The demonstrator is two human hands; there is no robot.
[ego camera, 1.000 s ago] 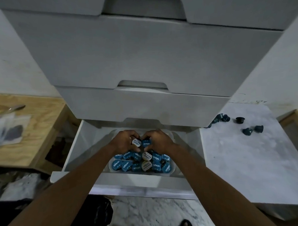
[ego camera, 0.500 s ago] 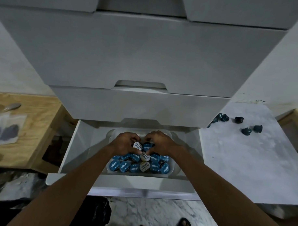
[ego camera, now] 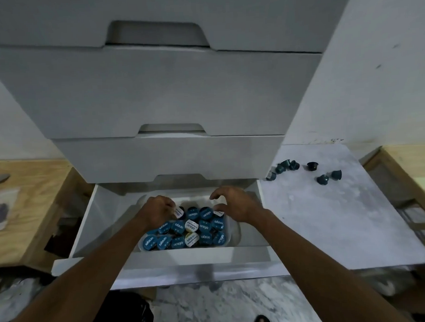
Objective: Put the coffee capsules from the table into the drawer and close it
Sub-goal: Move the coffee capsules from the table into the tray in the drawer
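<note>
The bottom drawer (ego camera: pixel 162 256) of the white cabinet is pulled out. Inside it a clear tray (ego camera: pixel 234 228) holds several coffee capsules (ego camera: pixel 192 227) with blue and white lids. My left hand (ego camera: pixel 157 211) rests on the tray's left side, its fingers curled against a white-lidded capsule (ego camera: pixel 179 212). Over the tray's right rim my right hand (ego camera: pixel 234 204) is lifted, fingers spread, holding nothing. Several dark teal capsules (ego camera: pixel 324 179) lie loose on the marble table (ego camera: pixel 329 224) to the right.
Closed drawers (ego camera: pixel 156 95) of the cabinet rise above the open one. A wooden surface (ego camera: pixel 32 198) with a spoon and a small bag lies at the left. Another wooden edge (ego camera: pixel 409 161) sits at the far right. Marble floor shows below.
My two hands were pressed together over the capsules at the tray's back. Now they are apart: the right hand has lifted and opened, the left has shifted left.
</note>
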